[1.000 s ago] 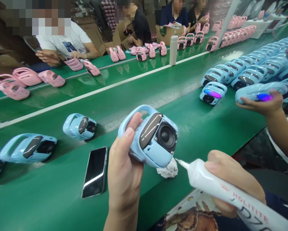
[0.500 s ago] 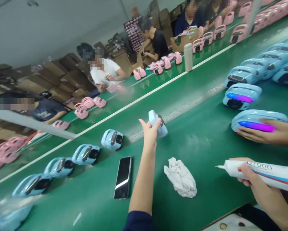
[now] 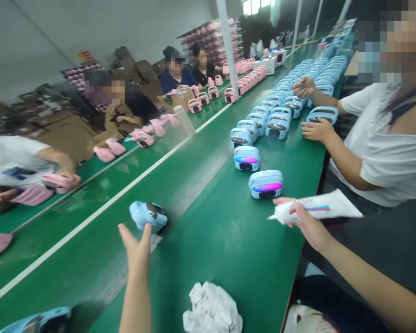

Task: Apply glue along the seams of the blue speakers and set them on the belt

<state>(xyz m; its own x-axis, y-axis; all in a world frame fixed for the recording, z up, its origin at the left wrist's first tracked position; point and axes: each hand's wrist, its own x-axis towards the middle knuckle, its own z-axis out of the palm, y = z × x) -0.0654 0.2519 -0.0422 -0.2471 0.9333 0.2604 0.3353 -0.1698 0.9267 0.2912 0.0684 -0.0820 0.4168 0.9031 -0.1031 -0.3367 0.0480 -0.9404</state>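
Our left hand [image 3: 136, 252] was open wide, its fingers spread and reaching toward a light-blue portable speaker [image 3: 148, 216] near the middle of the frame. The speaker lay tilted on the green assembly belt [image 3: 208, 263], just beyond our fingertips [image 3: 145, 231], though the blur kept us from telling whether they touched it. Our right hand [image 3: 303, 223] was closed around a white glue tube [image 3: 317, 207] at the right of the belt, with the grip near the nozzle end, which gave close control of the fine tip. The nozzle [image 3: 272, 217] pointed left over bare belt and touched nothing.

A crumpled white cloth [image 3: 212, 310] lay at the bottom of the frame, within easy reach. Two speakers with glowing violet-blue strips [image 3: 266, 183] sat upright ahead of the tube, before a long row of blue speakers [image 3: 275, 120]. A co-worker [image 3: 377, 143] sat at the right, both hands on the row. Pink speakers [image 3: 105, 154] lined the neighbouring belt at upper left.
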